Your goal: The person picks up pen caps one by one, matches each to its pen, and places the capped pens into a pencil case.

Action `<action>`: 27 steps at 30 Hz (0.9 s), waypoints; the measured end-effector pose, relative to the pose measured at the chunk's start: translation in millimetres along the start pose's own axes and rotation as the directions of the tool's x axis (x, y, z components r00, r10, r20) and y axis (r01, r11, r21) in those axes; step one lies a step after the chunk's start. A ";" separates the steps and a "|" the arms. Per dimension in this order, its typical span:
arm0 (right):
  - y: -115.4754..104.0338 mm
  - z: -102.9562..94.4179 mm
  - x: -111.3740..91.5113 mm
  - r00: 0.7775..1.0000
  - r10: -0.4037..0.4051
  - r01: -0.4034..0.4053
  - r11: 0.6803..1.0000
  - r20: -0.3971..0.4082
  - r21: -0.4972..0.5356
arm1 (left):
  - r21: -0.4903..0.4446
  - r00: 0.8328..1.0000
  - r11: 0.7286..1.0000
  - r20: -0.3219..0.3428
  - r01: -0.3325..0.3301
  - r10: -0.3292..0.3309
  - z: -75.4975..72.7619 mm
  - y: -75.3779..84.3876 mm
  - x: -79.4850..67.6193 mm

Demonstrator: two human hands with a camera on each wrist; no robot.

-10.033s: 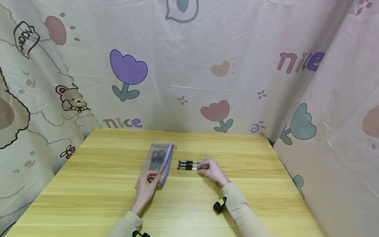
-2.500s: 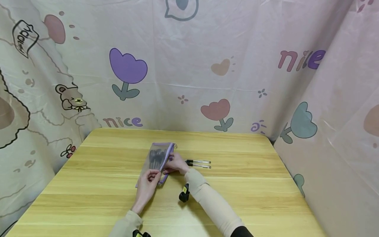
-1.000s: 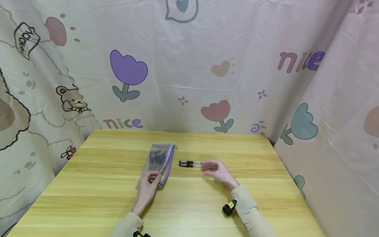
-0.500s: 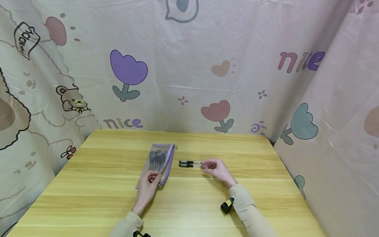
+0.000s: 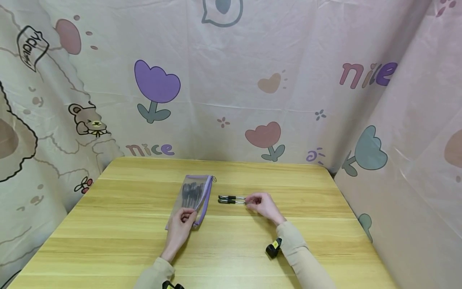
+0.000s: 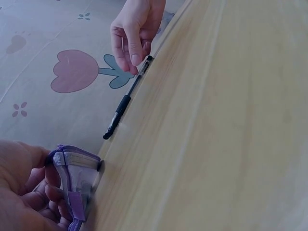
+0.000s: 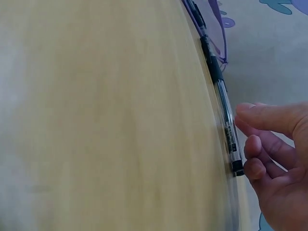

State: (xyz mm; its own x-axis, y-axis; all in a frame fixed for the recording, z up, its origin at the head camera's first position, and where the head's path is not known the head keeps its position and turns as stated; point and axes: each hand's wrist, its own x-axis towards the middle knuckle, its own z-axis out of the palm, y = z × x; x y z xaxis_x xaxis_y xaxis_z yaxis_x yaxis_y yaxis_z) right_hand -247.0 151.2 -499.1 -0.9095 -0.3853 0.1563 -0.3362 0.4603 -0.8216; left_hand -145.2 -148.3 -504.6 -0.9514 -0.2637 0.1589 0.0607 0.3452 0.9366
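My left hand (image 5: pixel 177 230) pinches the open near edge of a see-through pencil pouch (image 5: pixel 179 200) with purple zipper trim. Several dark-capped pens (image 5: pixel 192 193) show through its side. To the right of the pouch, two black-gripped gel pens (image 5: pixel 227 202) lie side by side on the table, caps toward the pouch. My right hand (image 5: pixel 264 205) is at their right ends, fingers loosely bent. In the right wrist view, thumb and fingertips are right beside the clear barrel of a pen (image 7: pixel 213 65). The left wrist view shows the pouch mouth (image 6: pixel 77 178) held spread.
The wooden table (image 5: pixel 231 253) reaches back to a printed cloth backdrop (image 5: pixel 216 80), with more cloth at both sides. A small black-and-yellow wrist device (image 5: pixel 273 248) sits at the right wrist, and another (image 5: pixel 172 285) at the left.
Three pens lay on the table earlier; now two do. My right hand went to the pouch mouth, then came back to the pens and edged left. My left hand kept its hold.
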 end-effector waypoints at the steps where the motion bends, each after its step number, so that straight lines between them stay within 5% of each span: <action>1: 0.0 0.7 0.7 1.000 0.003 -0.003 1.000 -0.002 -0.003 | -0.002 1.000 1.000 0.004 0.001 -0.001 -0.3 0.5 -0.3; 27: -7.7 11.9 16.2 0.998 0.013 -0.027 0.975 -0.067 -0.222 | 0.015 1.000 1.000 -0.004 -0.011 0.012 -1.3 0.4 -0.6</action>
State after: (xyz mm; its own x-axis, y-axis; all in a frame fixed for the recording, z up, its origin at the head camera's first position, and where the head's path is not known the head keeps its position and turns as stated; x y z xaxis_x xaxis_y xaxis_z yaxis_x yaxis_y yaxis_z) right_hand -256.2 131.9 -496.7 -0.9279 -0.3253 0.1820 -0.3573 0.6369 -0.6832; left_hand -144.2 -149.2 -503.9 -0.9495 -0.2631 0.1708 0.0671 0.3618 0.9299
